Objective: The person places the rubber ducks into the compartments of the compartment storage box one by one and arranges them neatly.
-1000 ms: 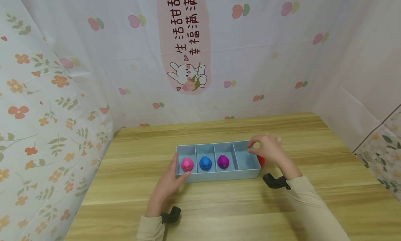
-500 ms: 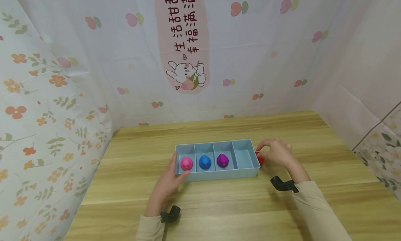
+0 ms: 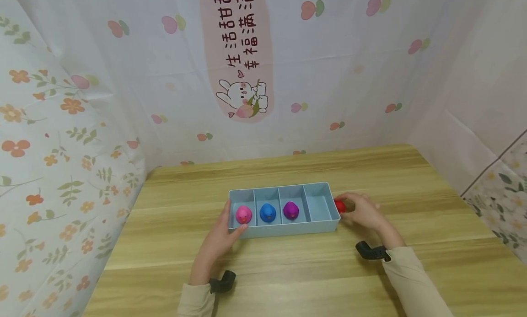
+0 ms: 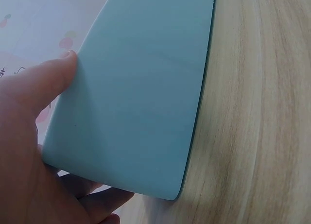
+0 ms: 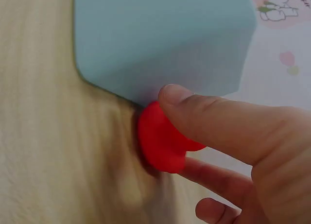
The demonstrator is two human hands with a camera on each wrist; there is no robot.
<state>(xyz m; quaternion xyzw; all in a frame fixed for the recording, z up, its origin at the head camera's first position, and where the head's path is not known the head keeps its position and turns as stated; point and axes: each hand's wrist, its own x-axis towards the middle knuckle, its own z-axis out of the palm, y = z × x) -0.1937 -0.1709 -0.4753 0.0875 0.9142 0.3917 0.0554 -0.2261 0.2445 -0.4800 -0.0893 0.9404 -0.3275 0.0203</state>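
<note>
A light blue divided box [image 3: 284, 230] lies on the table with a pink rubber duck [image 3: 243, 214], a blue rubber duck [image 3: 267, 212] and a purple rubber duck [image 3: 291, 210] in separate compartments. Its rightmost compartment holds nothing. My left hand [image 3: 219, 239] grips the box's left end, thumb on the near rim and fingers round the end wall [image 4: 121, 112]. Just outside the right end, my right hand [image 3: 363, 212] pinches a red rubber duck [image 5: 158, 141] between thumb and fingers. The duck is low by the table, close against the box, and partly covered by the thumb.
A wooden table [image 3: 288, 271] carries the box. Behind it hangs a white printed cloth [image 3: 321, 70], with floral cloth [image 3: 61, 170] at the left and more cloth [image 3: 473, 88] on the right. Each wrist wears a black camera mount [image 3: 370, 251].
My right hand has moved from over the rightmost compartment to outside the box's right end, then lowered and taken hold of the red duck. My left hand stays on the box.
</note>
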